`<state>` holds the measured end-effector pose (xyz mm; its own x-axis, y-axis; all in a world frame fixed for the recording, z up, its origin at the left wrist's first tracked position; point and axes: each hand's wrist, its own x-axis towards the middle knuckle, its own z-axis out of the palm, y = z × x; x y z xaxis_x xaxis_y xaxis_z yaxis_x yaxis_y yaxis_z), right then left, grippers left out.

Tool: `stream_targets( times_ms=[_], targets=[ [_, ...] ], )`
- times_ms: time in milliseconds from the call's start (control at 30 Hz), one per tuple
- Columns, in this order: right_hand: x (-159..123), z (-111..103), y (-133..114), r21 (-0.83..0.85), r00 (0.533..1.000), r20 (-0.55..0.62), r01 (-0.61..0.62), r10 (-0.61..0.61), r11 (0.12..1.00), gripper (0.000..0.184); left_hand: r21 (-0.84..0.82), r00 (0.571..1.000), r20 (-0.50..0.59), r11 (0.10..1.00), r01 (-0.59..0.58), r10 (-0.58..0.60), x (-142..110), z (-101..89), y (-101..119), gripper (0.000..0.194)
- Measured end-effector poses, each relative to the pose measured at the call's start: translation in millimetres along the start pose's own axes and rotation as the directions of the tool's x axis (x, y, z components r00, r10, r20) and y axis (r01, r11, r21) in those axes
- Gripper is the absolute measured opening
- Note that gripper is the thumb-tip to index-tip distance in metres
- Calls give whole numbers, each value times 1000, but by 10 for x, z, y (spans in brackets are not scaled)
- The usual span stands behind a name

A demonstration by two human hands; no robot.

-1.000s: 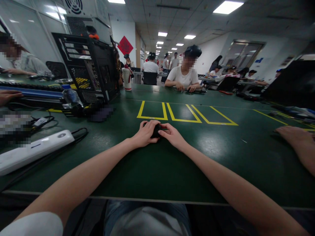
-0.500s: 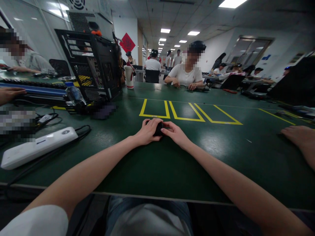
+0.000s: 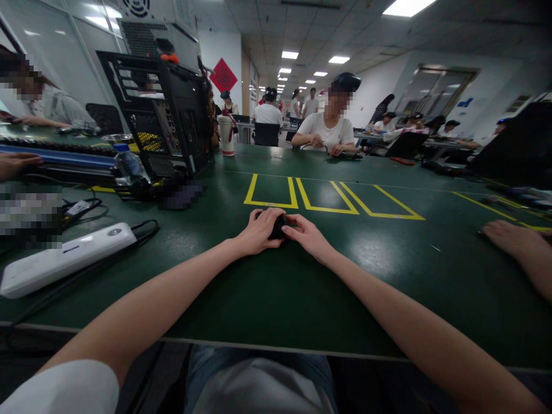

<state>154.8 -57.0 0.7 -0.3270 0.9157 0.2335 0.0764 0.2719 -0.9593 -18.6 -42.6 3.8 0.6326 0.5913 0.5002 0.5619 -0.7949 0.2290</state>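
Note:
Between my two hands is a small black rounded object (image 3: pixel 277 227), just in front of the yellow tape marks on the green table (image 3: pixel 276 287). My left hand (image 3: pixel 261 231) is wrapped over its left side and top, thumb low at the near edge. From the right, my right hand (image 3: pixel 304 232) grips its side with fingers and thumb. The fingers cover much of the object, and its exact kind cannot be made out.
Yellow tape outlines (image 3: pixel 323 210) lie beyond my hands. Left are a white power strip (image 3: pixel 71 259) with cables, a water bottle (image 3: pixel 128 162) and an open black computer case (image 3: pixel 164 115). Another person's hand (image 3: pixel 506 237) rests at right. Across the table sits a co-worker (image 3: pixel 330 129).
My hands and the black object stay in place. The hand at the far right has shifted slightly left, and the co-worker opposite has moved their hands a little.

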Motion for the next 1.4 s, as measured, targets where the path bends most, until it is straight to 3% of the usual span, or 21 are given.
stream_targets(
  times_ms=[167,300,500,700,867,967,1133,1267,1400],
  targets=[
    [-23,-3,18,1,994,18,110,-110,994,30,-14,1000,4,1000,-5,5,-2,-10,5,57],
    [-6,13,9,6,996,-34,88,-88,996,20,-22,1000,5,1000,-5,6,4,-11,9,59],
    [-10,-4,-12,-58,1000,-22,9,-11,998,31,-21,1000,5,1000,-19,19,-2,-27,17,57],
    [-38,4,-9,16,995,3,99,-99,995,26,-23,1000,-3,1000,-13,13,0,-8,5,57],
    [9,22,-4,9,995,-85,53,-52,999,22,-15,1000,-1,1000,-9,8,7,-7,17,58],
    [15,6,10,-8,999,-43,27,-27,1000,26,-15,1000,2,1000,0,0,7,-12,22,58],
    [-25,-17,28,7,991,24,132,-132,991,28,-16,1000,4,1000,8,-8,2,-5,9,57],
    [-25,-12,19,-29,991,-31,128,-129,991,22,-13,1000,2,1000,5,-5,6,-4,15,57],
    [-9,-21,20,-100,991,-68,112,-119,989,29,-7,1000,5,1000,5,-5,9,-12,24,58]
  ],
)
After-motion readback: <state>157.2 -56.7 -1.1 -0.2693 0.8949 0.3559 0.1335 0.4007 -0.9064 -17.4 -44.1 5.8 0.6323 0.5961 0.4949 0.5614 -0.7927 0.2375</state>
